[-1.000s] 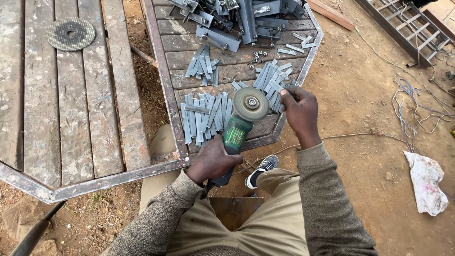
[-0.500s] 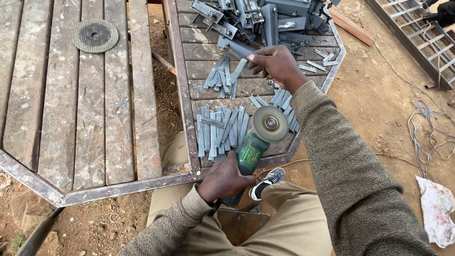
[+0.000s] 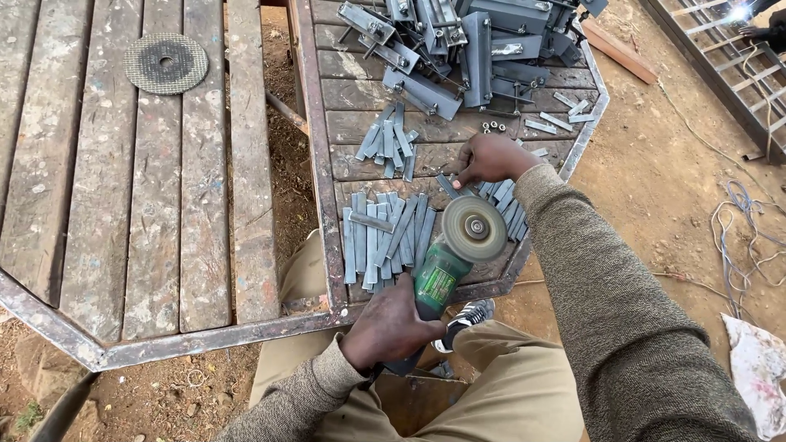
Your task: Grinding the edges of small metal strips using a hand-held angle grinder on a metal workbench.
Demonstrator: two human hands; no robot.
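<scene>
closest to me, my left hand [image 3: 389, 327] is wrapped tight around the green angle grinder [image 3: 438, 282], its worn disc [image 3: 473, 228] just ahead of my knuckles, over flat grey metal strips [image 3: 383, 237] on a wooden table [image 3: 344, 278]. beyond the disc, my right hand [image 3: 490, 158] presses down, fingertips [image 3: 460, 182] pinching one strip [image 3: 446, 186]. farther past those fingers lies a heap of steel brackets [image 3: 458, 41]. far off to the left, a spare cutting disc [image 3: 166, 63] rests on planks.
</scene>
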